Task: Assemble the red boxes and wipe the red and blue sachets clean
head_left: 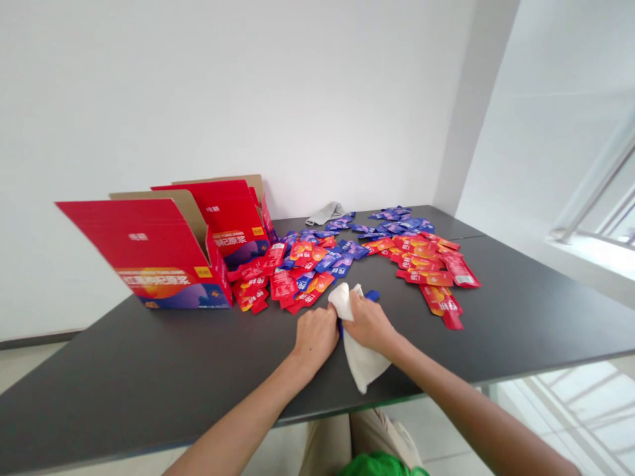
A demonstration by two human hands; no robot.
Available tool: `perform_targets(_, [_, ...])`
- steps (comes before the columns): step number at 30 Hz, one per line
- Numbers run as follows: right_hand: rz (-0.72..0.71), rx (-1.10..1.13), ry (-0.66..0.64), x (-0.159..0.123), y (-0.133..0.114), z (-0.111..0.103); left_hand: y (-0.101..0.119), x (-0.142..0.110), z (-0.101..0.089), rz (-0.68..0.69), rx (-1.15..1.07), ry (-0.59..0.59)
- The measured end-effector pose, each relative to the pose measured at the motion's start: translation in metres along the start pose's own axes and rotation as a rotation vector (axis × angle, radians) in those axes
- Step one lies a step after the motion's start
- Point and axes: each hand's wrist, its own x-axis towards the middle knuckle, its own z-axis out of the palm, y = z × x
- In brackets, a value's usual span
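Table edge [149,444] just beside white cloth [362,363] under right hand [370,324].

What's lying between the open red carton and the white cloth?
In the head view, a scatter of red and blue sachets lies between the open red carton and the white cloth.

Bare left hand [315,337] low, back up, knuckles on top, fingers curled under and hidden from my view. Bare right hand [370,324] just beside it, back up, angled inward, fingers bent down. Hands close together at centre of view. Bare left forearm [233,423] and bare right forearm [471,396] reach in from bottom corners, converging, wrists slightly bent.
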Motion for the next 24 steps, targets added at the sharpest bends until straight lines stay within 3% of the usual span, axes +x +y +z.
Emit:
perform_targets(3, [0.065, -0.003, 0.007, 0.003, 0.005, -0.002, 0.001, -0.001, -0.001, -0.009, 0.005, 0.002])
perform_targets(8, [-0.035, 0.054, -0.056, 0.002, 0.005, -0.001, 0.001, -0.002, -0.002, 0.002, 0.010, -0.001])
perform_targets(13, [0.042, 0.086, -0.045, 0.008, 0.012, -0.002, -0.001, -0.001, 0.001, 0.029, 0.035, 0.040])
perform_targets(18, [-0.032, 0.173, -0.109, 0.012, 0.013, 0.001, -0.006, 0.000, 0.006, 0.064, 0.046, 0.045])
perform_targets(24, [0.025, 0.204, -0.101, 0.017, 0.019, -0.004, -0.006, -0.001, 0.006, 0.064, 0.056, 0.053])
